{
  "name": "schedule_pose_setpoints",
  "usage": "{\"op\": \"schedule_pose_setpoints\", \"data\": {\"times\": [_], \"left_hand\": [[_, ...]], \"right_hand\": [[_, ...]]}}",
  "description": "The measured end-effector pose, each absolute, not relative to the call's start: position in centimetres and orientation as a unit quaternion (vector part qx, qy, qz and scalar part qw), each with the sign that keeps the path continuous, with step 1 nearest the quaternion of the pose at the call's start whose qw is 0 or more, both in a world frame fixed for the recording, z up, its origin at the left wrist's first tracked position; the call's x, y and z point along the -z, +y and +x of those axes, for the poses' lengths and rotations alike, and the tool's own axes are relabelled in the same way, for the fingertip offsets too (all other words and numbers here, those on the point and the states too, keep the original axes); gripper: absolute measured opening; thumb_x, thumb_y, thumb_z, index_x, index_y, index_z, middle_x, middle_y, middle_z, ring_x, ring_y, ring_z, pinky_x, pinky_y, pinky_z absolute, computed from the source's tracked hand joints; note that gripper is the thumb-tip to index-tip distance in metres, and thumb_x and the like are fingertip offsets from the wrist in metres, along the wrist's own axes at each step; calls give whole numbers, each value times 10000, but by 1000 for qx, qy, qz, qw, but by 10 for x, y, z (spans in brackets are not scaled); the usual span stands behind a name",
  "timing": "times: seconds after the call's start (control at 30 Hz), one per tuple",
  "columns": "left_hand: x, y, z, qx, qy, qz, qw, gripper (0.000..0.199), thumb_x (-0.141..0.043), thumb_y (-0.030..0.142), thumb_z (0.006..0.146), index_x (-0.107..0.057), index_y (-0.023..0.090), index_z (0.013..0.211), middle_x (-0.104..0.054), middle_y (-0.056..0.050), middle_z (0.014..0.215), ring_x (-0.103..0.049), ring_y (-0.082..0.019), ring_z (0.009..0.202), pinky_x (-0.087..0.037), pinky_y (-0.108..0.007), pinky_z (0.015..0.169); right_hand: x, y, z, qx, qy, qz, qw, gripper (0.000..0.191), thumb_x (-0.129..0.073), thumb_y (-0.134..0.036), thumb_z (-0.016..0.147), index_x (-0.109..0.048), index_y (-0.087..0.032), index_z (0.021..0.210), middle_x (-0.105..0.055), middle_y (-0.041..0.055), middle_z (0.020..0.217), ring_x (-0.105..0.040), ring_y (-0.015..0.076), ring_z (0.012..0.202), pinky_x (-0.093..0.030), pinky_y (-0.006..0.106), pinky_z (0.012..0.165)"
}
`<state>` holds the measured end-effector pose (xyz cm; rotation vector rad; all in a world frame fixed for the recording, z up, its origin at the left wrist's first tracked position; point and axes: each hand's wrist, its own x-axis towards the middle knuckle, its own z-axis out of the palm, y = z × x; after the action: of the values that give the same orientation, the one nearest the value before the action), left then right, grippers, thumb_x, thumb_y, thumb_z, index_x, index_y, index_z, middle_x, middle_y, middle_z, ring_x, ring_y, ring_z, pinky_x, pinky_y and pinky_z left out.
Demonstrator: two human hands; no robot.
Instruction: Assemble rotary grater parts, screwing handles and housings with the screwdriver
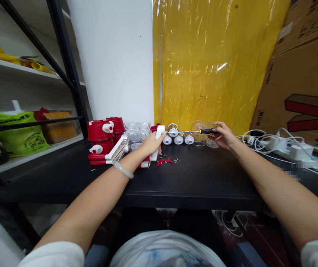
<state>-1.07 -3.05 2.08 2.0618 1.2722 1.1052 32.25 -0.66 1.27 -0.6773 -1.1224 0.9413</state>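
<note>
My left hand (pixel 151 143) is closed around a white plastic part (pixel 160 130) held upright above the black table. In my right hand (pixel 223 136) is a screwdriver (pixel 207 131) with a black and yellow handle, lying level. Its long shaft points left, and the tip reaches the white part near my left thumb; whether it sits in a screw I cannot tell. Below, small red pieces (pixel 165 161) and tiny screws (pixel 176 161) lie loose on the tabletop. Just behind the shaft are several white-ended round parts (pixel 178 139).
Red housings (pixel 100 130) are stacked at the left, with white and red handle pieces (pixel 117 150) before them. Clear plastic cups (pixel 136 131) stand behind my left hand. At the right, white cables (pixel 261 142) tangle around a power strip (pixel 300 154). A black-framed shelf (pixel 64 48) rises at the left.
</note>
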Motion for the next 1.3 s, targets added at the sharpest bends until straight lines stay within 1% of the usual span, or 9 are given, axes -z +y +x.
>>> {"op": "schedule_pose_setpoints", "data": {"times": [0.13, 0.27, 0.4, 0.67, 0.77, 0.87, 0.97, 1.1, 1.3], "left_hand": [[-20, -29, -11, -406, 465, 750, 236, 519, -358, 677, 901, -506, 184, 972, -584, -3, 491, -645, -229, 470, -491, -297, 468], [-19, -24, -11, -423, 474, 731, 249, 542, -320, 695, 901, -496, 191, 998, -585, -4, 490, -650, -236, 476, -497, -306, 477], [-18, -22, -11, -431, 477, 716, 271, 580, -297, 720, 891, -494, 195, 1041, -589, -6, 496, -653, -241, 480, -497, -309, 473], [-18, -25, -10, -425, 467, 724, 277, 601, -302, 715, 892, -528, 174, 1023, -587, -16, 498, -639, -232, 469, -500, -313, 476], [-20, -27, -10, -429, 462, 726, 275, 615, -301, 734, 880, -522, 178, 1024, -586, -15, 502, -640, -231, 470, -492, -305, 466], [-21, -29, -10, -434, 470, 715, 280, 630, -317, 748, 866, -513, 180, 1056, -587, -11, 509, -645, -233, 480, -494, -304, 476], [-22, -29, -10, -431, 479, 714, 276, 646, -307, 752, 866, -515, 179, 1080, -589, -11, 512, -646, -231, 487, -494, -303, 491], [-22, -28, -10, -427, 480, 717, 272, 647, -303, 746, 872, -516, 180, 1102, -595, -12, 518, -645, -227, 491, -489, -298, 494], [-21, -30, -10, -420, 471, 727, 270, 647, -306, 757, 863, -539, 183, 1049, -582, -9, 503, -627, -213, 462, -478, -290, 473]], "right_hand": [[-12, -2, 323, -398, -501, -327, 696, 382, -748, -470, 648, -477, -241, 791, -536, -35, 698, -574, 131, 625, -525, 282, 562], [-8, 4, 323, -335, -527, -424, 656, 514, -523, -745, 761, -489, -235, 810, -446, -39, 504, -455, 126, 398, -432, 269, 389], [-8, 2, 323, -298, -554, -437, 642, 459, -710, -617, 682, -492, -236, 815, -402, -85, 478, -374, 76, 359, -460, 256, 410], [-12, -5, 321, -400, -514, -337, 680, 500, -827, -291, 488, -475, -266, 843, -546, -83, 738, -543, 86, 606, -544, 262, 587], [-11, -3, 321, -388, -510, -354, 681, 461, -816, -421, 546, -468, -247, 795, -545, -64, 713, -544, 101, 593, -531, 261, 545], [-8, 2, 323, -380, -507, -398, 663, 467, -619, -676, 718, -458, -239, 758, -511, -33, 582, -500, 123, 477, -485, 277, 444], [-5, 5, 326, -332, -546, -438, 633, 488, -575, -718, 746, -472, -241, 762, -422, -54, 460, -394, 111, 366, -447, 288, 392], [-7, 4, 326, -298, -551, -432, 648, 455, -751, -570, 647, -478, -243, 806, -428, -86, 489, -377, 82, 377, -465, 271, 424], [-13, -8, 323, -415, -503, -329, 683, 497, -781, -257, 508, -463, -268, 889, -571, -80, 727, -563, 99, 598, -527, 278, 604]]}}
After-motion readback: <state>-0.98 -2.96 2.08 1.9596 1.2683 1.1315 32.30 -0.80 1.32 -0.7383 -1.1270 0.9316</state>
